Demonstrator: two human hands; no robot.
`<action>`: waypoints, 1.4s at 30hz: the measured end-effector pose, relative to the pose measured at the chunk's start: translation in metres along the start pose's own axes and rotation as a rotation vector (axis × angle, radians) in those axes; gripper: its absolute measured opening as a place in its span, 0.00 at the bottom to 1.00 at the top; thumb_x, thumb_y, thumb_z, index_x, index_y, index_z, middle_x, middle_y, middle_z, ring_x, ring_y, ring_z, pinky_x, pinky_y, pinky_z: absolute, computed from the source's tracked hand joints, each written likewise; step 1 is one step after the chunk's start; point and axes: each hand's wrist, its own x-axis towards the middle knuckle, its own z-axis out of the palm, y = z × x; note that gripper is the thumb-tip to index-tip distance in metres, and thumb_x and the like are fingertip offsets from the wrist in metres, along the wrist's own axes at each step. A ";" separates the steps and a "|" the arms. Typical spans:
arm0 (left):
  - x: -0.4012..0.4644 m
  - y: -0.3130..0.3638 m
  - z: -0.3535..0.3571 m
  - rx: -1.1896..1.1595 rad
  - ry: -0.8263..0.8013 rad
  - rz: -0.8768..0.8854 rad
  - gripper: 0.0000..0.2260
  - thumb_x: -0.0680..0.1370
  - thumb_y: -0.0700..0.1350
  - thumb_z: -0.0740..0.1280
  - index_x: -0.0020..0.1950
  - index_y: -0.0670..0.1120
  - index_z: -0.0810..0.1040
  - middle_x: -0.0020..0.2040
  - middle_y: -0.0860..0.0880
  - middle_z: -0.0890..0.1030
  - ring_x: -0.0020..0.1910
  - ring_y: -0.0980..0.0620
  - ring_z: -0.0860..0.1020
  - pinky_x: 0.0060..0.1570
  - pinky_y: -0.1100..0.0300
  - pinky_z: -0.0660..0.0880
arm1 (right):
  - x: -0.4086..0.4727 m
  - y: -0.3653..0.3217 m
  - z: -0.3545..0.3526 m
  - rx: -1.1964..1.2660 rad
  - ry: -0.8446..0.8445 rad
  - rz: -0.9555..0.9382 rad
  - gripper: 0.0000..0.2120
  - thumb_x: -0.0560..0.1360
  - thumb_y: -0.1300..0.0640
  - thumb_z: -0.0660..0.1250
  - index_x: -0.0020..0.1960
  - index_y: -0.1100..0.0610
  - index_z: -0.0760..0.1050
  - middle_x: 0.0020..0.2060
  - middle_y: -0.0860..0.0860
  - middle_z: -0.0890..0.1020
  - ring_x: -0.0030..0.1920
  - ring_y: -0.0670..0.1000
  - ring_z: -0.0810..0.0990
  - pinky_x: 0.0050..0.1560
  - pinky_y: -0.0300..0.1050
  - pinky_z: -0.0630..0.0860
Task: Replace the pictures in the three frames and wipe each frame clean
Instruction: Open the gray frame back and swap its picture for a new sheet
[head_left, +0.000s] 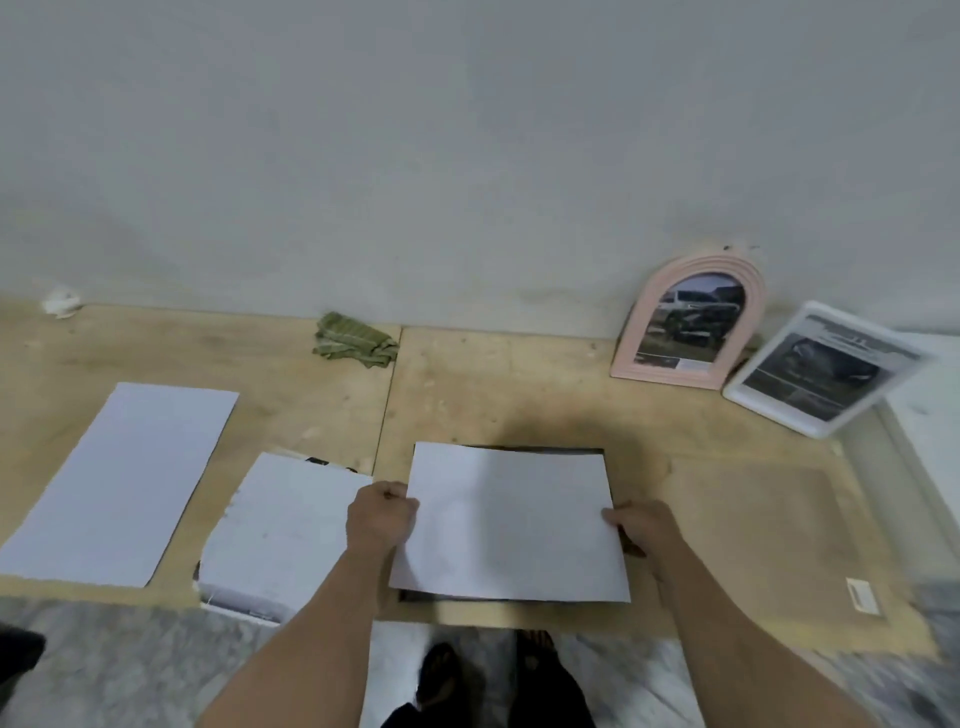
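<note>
Three picture frames show on the wooden worktop (519, 384): a pink arched frame (691, 327) leaning upright against the wall at the far right, a white rectangular frame (826, 371) tilted just to its right, each with a dark printed picture in it, and a dark frame (524, 448) lying flat near the middle front, mostly covered. Three white sheets are in view. The one over the dark frame, a blank white sheet (511, 519), is pinched at its left edge by the left hand (382, 517) and at its right edge by the right hand (641, 525), both with fingers curled on the paper. A second sheet (280, 530) lies just left of it, with dark edges showing beneath, and a long sheet (122, 483) lies flat farther left. One crumpled green cloth (356, 340) sits at the far edge by the wall.
</note>
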 end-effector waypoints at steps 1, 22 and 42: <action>-0.001 -0.003 0.001 0.026 0.006 0.006 0.04 0.71 0.40 0.70 0.38 0.48 0.79 0.42 0.50 0.83 0.47 0.45 0.80 0.50 0.55 0.76 | -0.001 0.008 0.002 0.010 0.017 -0.010 0.06 0.74 0.65 0.70 0.47 0.69 0.77 0.49 0.62 0.82 0.44 0.60 0.80 0.37 0.48 0.77; 0.019 -0.004 0.013 0.102 0.022 0.019 0.11 0.75 0.37 0.67 0.55 0.45 0.83 0.59 0.49 0.82 0.60 0.45 0.78 0.63 0.56 0.73 | 0.028 0.006 0.015 -0.045 0.182 -0.129 0.05 0.67 0.62 0.68 0.34 0.60 0.75 0.35 0.57 0.78 0.38 0.55 0.76 0.38 0.46 0.70; -0.006 0.013 0.037 0.524 0.079 0.349 0.10 0.78 0.41 0.60 0.50 0.46 0.81 0.50 0.47 0.81 0.48 0.44 0.79 0.43 0.58 0.71 | 0.027 0.019 0.003 -0.092 0.075 -0.140 0.08 0.73 0.59 0.64 0.46 0.65 0.74 0.41 0.60 0.76 0.42 0.53 0.74 0.39 0.44 0.66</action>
